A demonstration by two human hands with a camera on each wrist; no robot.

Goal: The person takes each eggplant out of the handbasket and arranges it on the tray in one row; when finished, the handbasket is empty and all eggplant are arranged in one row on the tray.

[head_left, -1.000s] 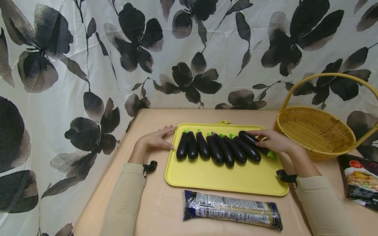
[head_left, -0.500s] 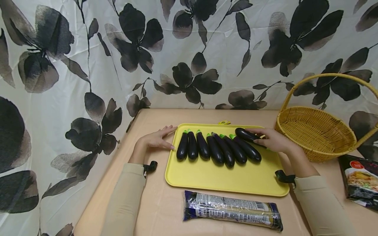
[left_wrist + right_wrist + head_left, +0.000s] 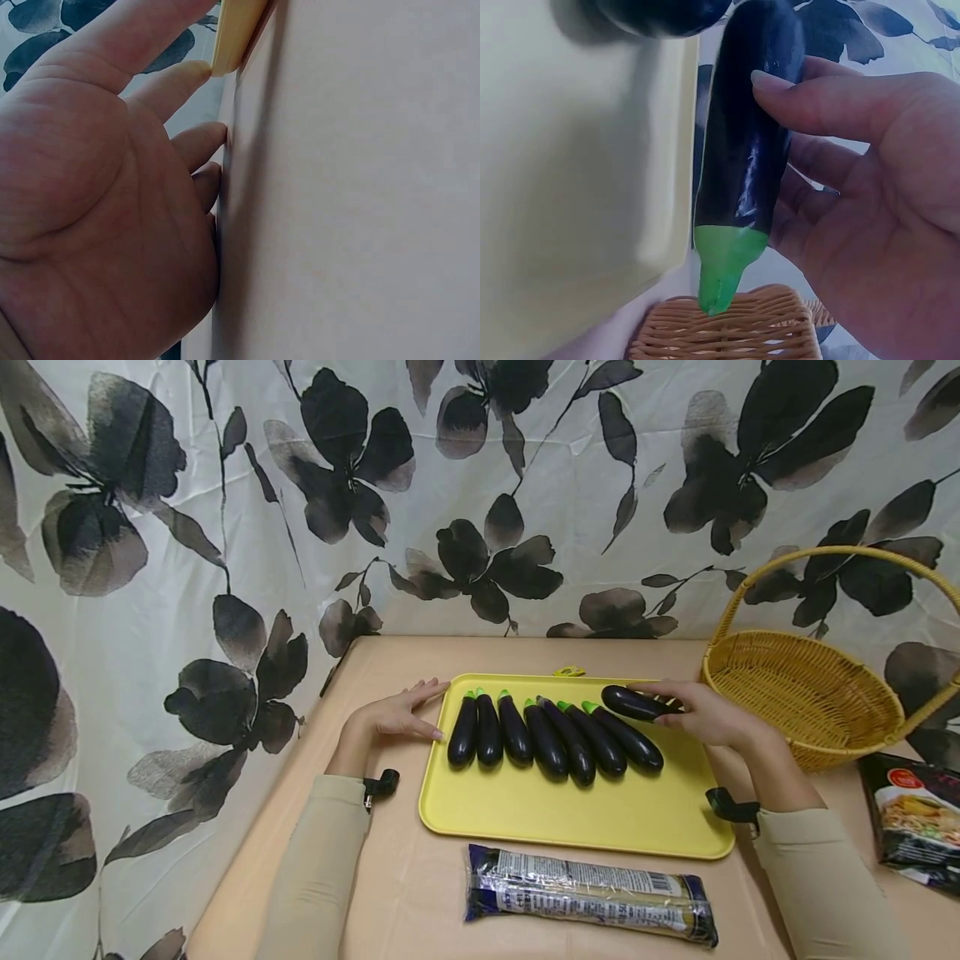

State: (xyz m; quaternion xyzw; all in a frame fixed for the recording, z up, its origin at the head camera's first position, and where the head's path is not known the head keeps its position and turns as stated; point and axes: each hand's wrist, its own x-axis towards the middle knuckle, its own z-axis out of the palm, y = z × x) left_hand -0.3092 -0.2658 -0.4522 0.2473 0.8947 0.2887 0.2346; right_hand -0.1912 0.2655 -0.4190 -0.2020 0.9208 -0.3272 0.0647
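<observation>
My right hand [image 3: 708, 714] grips a dark purple eggplant [image 3: 746, 135] with thumb and fingers, over the right part of the yellow tray [image 3: 562, 818]. In the right wrist view the thumb lies across its middle, and the bright green stem end points down. Several more eggplants [image 3: 551, 747] lie side by side on the tray, left of the held one, most with their green ends toward the far side. At the tray's left edge my left hand [image 3: 397, 712] rests with fingers extended; in the left wrist view, fingertips reach the tray's rim [image 3: 236, 34].
A yellow wicker basket [image 3: 802, 693] with a tall handle stands at the right. Near the front lies a clear and blue packet of what looks like spaghetti [image 3: 592, 893]. A dark food package [image 3: 918, 814] sits at the right edge; a small yellow object [image 3: 568, 671] lies behind the tray.
The right hand has picked up the rightmost eggplant, its green end no longer showing in the head view, and shifted it slightly toward the far side. The left hand has stayed put.
</observation>
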